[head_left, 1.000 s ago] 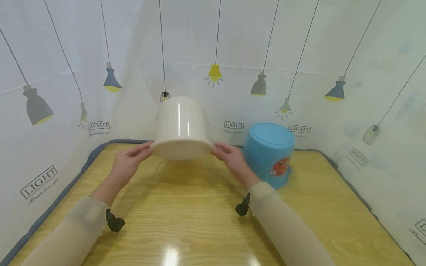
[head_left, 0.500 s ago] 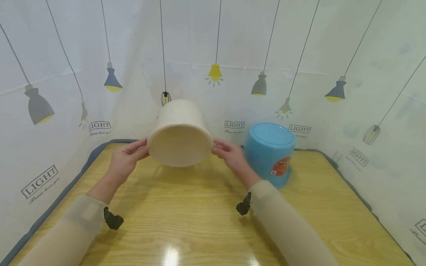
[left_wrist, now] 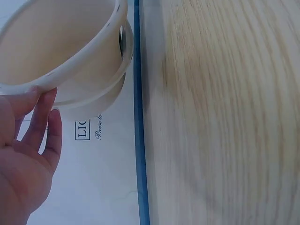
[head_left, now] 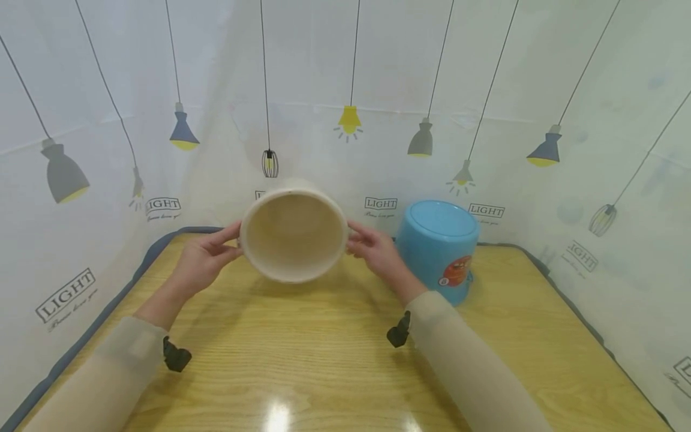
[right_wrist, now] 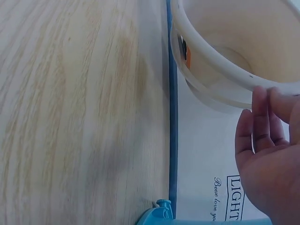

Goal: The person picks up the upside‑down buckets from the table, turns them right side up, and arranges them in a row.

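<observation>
A cream-white bucket (head_left: 294, 237) is held up above the far part of the table, tipped so that its round mouth faces me. My left hand (head_left: 202, 261) pinches the rim on the left side. On the opposite side, the rim is pinched by my right hand (head_left: 380, 255). Both wrist views show thumb and fingertips on the rim, and a pale handle band (left_wrist: 105, 91) runs below it. A bit of a dark and orange label (right_wrist: 187, 56) shows on the bucket's outer wall. The bucket's base is hidden.
A light blue bucket (head_left: 437, 252) with a red sticker stands upside down right of my right hand, its side handle near the table. The wooden table (head_left: 302, 360) has a blue edge band. White cloth printed with lamps (head_left: 324, 60) hangs around it.
Both hands have tilted the cream-white bucket: its mouth faced down and now turns towards me, showing the inside. It has also sunk slightly. The blue bucket has stayed in place.
</observation>
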Demonstrator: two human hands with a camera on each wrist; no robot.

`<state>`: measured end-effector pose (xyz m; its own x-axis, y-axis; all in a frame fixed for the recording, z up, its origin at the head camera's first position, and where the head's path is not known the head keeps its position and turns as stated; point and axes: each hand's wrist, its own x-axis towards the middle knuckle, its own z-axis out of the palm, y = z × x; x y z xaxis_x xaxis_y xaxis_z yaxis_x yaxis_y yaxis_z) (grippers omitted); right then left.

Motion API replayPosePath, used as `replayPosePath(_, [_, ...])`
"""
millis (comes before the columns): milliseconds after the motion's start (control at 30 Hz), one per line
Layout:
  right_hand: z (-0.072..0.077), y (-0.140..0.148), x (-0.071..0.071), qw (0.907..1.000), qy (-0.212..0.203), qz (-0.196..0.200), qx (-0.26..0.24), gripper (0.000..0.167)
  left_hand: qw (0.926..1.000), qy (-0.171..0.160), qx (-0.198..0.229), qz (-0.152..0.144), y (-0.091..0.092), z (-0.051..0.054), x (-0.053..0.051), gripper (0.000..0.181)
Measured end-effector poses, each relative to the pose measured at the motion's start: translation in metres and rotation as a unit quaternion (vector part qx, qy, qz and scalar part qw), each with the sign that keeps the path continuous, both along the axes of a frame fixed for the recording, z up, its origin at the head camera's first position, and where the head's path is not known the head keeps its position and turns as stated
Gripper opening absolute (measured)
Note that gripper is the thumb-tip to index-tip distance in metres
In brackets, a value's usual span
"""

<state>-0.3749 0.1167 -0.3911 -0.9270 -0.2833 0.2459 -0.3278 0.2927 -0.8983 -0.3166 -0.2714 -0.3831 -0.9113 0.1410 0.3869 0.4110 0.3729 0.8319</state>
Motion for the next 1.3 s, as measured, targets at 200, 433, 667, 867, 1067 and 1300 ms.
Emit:
replayPosePath(200, [0.001, 0.001, 0.001, 0.9999, 0.011, 0.008, 0.008, 0.054, 0.9978, 0.041, -0.052, 0.006, -0.001, 0.004, 0.004, 0.059])
replayPosePath(433, [0.005, 0.004, 0.001, 0.9990, 0.034, 0.000, 0.031, 0.054, 0.9871, 0.085, -0.135, 0.012, -0.006, 0.012, 0.004, 0.062])
replayPosePath(667, [0.002, 0.008, 0.000, 0.9989, 0.031, 0.027, 0.021, 0.057, 0.9877, 0.087, -0.130, -0.012, -0.009, 0.011, 0.004, 0.064])
replayPosePath(867, [0.001, 0.010, -0.001, 0.9964, -0.013, 0.081, -0.024, 0.057, 0.9952, 0.031, -0.068, -0.063, -0.014, 0.008, -0.001, 0.064])
replayPosePath(1067, [0.002, 0.011, 0.000, 0.9946, -0.033, 0.095, -0.027, 0.057, 0.9937, -0.025, -0.092, -0.060, -0.019, 0.011, 0.003, 0.065])
replayPosePath(1300, [0.007, 0.006, 0.003, 0.9906, -0.032, 0.119, -0.061, 0.054, 0.9931, -0.078, -0.054, -0.068, -0.018, 0.016, 0.006, 0.065])
